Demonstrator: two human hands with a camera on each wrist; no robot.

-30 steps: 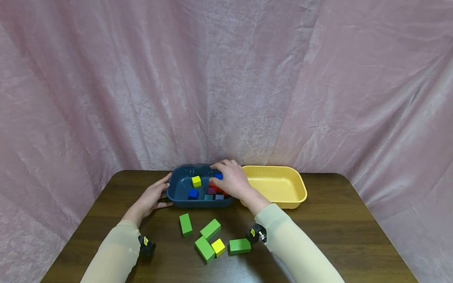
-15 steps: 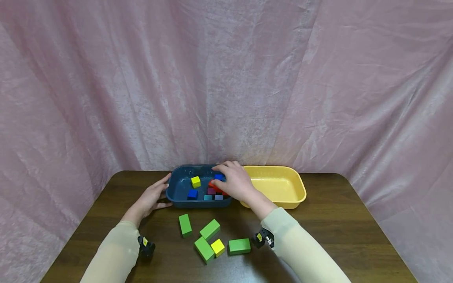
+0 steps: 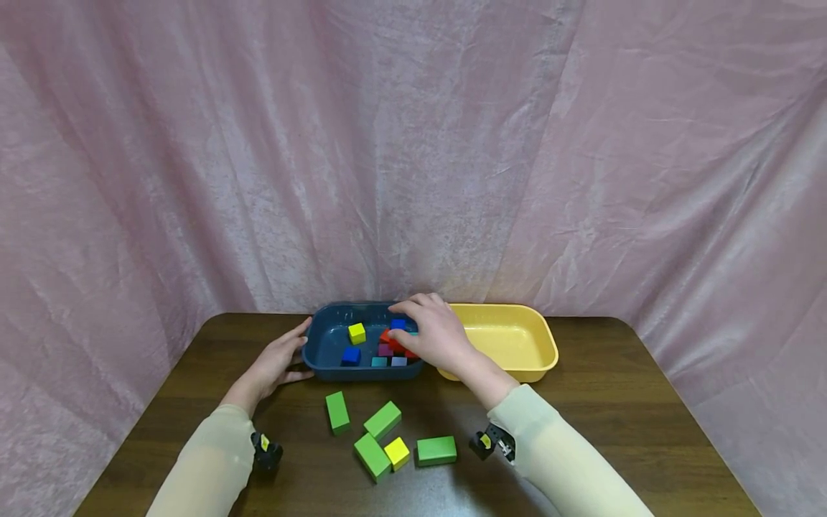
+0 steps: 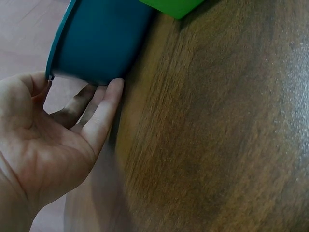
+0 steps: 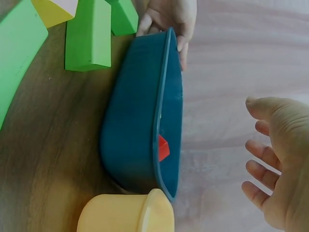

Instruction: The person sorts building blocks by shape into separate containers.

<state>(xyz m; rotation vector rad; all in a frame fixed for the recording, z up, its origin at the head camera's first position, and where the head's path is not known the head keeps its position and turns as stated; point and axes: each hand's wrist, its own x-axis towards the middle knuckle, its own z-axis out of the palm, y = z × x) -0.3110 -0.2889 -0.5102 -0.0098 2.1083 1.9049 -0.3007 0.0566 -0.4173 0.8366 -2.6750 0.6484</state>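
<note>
My left hand (image 3: 274, 365) rests its fingertips against the left end of a dark blue plastic bin (image 3: 362, 374); in the left wrist view its thumb lies near the rim and the fingers touch the side wall. My right hand (image 3: 438, 334) hovers over the bin's right end, fingers loosely bent, holding nothing in the right wrist view. Inside the bin are a yellow cube (image 3: 357, 333), a blue cube (image 3: 351, 356), another blue block (image 3: 398, 324), red blocks (image 3: 385, 337), a purple block (image 3: 385, 350), a teal block (image 3: 379, 362) and a lilac block (image 3: 399, 362). The right hand hides part of the contents.
A yellow bin (image 3: 507, 345) stands right beside the blue one. Several green blocks (image 3: 382, 420) and a yellow cube (image 3: 397, 453) lie on the wooden table (image 3: 607, 431) in front. A pink curtain (image 3: 413, 158) hangs behind the table's back edge.
My right hand has shifted slightly to the right over the bin, and its forearm has swung right. My left hand keeps its place, and the blocks look unmoved.
</note>
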